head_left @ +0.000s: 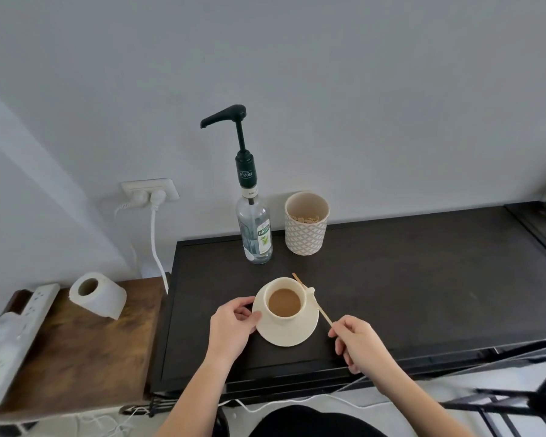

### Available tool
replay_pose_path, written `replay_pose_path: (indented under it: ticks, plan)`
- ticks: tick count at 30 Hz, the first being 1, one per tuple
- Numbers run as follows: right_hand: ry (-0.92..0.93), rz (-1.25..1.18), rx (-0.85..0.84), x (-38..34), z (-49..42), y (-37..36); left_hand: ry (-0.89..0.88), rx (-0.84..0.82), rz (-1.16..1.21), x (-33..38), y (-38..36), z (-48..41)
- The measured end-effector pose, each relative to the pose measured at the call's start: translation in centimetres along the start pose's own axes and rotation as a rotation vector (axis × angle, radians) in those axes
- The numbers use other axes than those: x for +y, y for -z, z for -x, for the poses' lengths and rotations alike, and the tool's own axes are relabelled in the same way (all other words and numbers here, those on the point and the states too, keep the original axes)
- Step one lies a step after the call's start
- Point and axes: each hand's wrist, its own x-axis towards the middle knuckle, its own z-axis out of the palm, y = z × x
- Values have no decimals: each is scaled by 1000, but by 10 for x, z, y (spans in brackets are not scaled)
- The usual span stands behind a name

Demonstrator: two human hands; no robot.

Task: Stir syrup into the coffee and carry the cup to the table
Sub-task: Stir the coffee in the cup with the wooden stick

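Head cam, looks fwd/down, close over counter (pixel 391 279)

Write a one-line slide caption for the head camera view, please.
Left hand steadies the saucer under a cup of coffee while the right hand holds a wooden stirrer beside it.

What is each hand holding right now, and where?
Right hand pinches the stir stick at its near end; left hand grips the saucer rim.

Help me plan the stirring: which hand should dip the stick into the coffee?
Right. The right hand already pinches the wooden stir stick, which lies beside the cup. The left hand grips the saucer rim, steadying it.
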Motion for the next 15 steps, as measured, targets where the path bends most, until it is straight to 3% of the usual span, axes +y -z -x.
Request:
replay_pose_path:
  ticks: [15]
  plan:
    - [124,411,-152,4,-1,-5,7,4,-16,1,0,2]
